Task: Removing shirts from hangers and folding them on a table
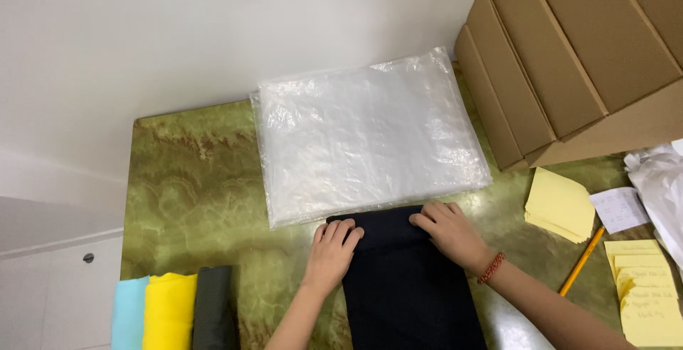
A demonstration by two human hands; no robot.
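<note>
Black folded cloth (409,286): left hand (333,254) and right hand (449,232), fingers flat and holding nothing, press its top edge; keep corners square beside plastic bags (370,133).

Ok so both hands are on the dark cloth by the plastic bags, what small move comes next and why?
Probably slide the cloth forward toward the bags. Left hand and right hand both press its far edge, which already touches the stack's near edge.

One head-worn view looks steeply down, close over the green tabletop (192,179), wall across the frame's top.
</note>
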